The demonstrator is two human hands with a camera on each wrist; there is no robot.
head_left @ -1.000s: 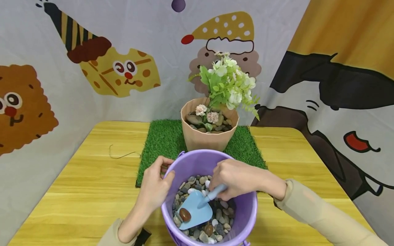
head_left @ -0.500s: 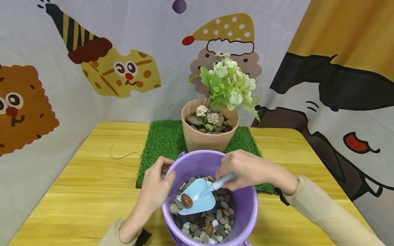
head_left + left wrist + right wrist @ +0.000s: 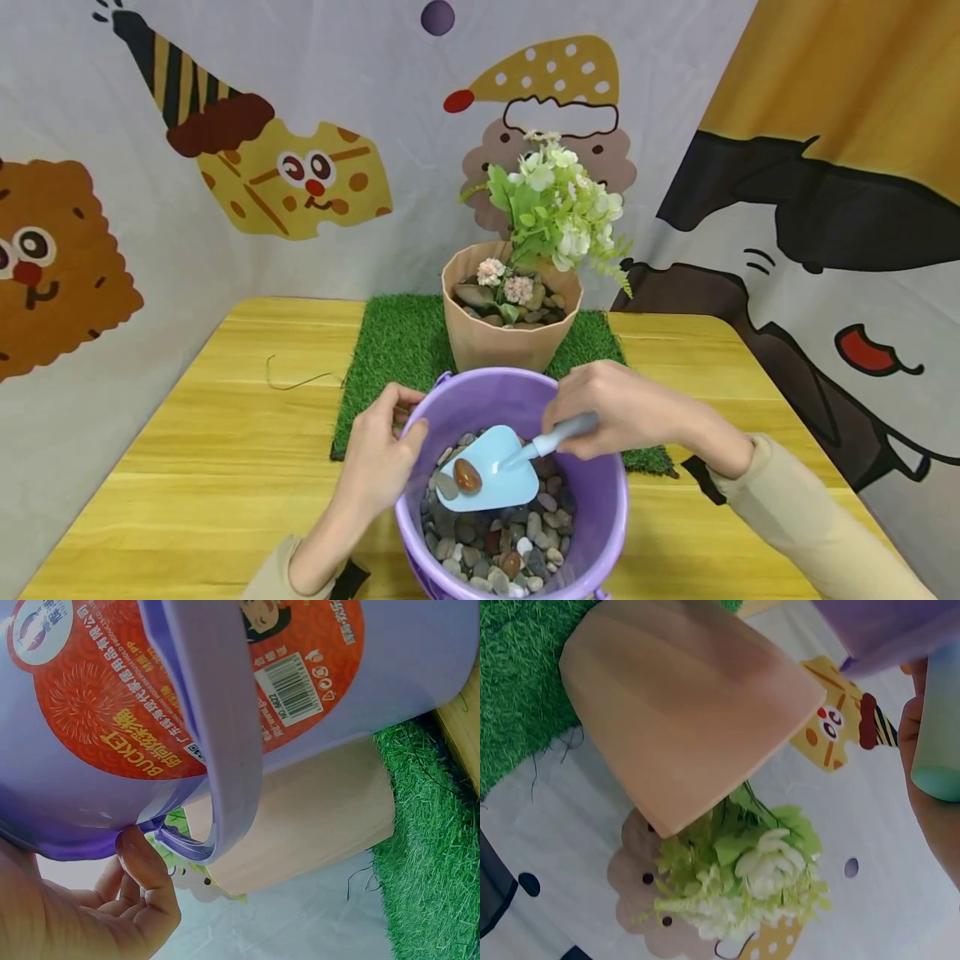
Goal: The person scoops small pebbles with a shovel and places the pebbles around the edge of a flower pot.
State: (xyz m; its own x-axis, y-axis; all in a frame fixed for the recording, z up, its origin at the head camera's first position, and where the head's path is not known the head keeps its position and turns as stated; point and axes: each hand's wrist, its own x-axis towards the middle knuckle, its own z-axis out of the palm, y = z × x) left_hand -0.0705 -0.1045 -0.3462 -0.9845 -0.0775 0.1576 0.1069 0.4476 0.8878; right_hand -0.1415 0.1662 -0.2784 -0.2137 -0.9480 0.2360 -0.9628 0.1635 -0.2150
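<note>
A purple bucket (image 3: 495, 396) with pebbles (image 3: 474, 557) in its bottom stands at the table's front. My left hand (image 3: 384, 454) pinches the bucket's left rim between thumb and fingers; the left wrist view shows the hand (image 3: 112, 900) beside the bucket's bail handle (image 3: 234, 742). Inside the bucket, above the pebbles, is a light blue toy shovel (image 3: 498, 487). A glossy brown pebble (image 3: 467, 476) and a grey pebble (image 3: 446, 486) lie on its blade. My right hand (image 3: 618, 408) grips the shovel's handle (image 3: 573, 425); in the right wrist view only that handle's end (image 3: 941, 750) shows.
Behind the bucket, a peach flowerpot (image 3: 506, 346) stands on a green turf mat (image 3: 401, 342). It holds stones, white flowers (image 3: 570, 200) and small pink flowers (image 3: 517, 288). A thin dark strand (image 3: 300, 383) lies on the wooden table (image 3: 187, 475) at left.
My right hand has moved to the right and up, lifting the shovel off the pebbles with the brown pebble on it. A pale stone at the blade's edge is gone. My left hand stays on the rim.
</note>
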